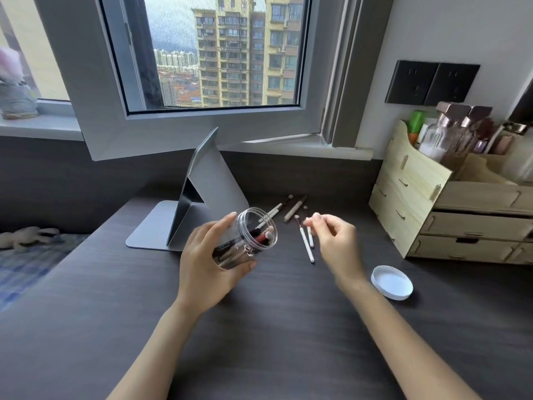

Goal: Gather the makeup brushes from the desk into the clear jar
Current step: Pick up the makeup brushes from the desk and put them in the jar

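Note:
My left hand (206, 264) grips the clear jar (246, 238), tilted with its open mouth toward the upper right; several brushes lie inside it. Several makeup brushes rest on the dark desk: two white-handled ones (305, 243) just left of my right hand, and a few longer ones (292, 209) behind the jar. My right hand (336, 239) hovers over the white-handled brushes with fingers curled and fingertips close together. Whether it pinches the short brush (310, 237) is unclear.
A white jar lid (392, 282) lies upside down at the right. A wooden drawer organizer (450, 215) with cosmetics stands at the far right. A grey folding mirror stand (199, 197) sits behind the jar. The open window sash overhangs the desk's back.

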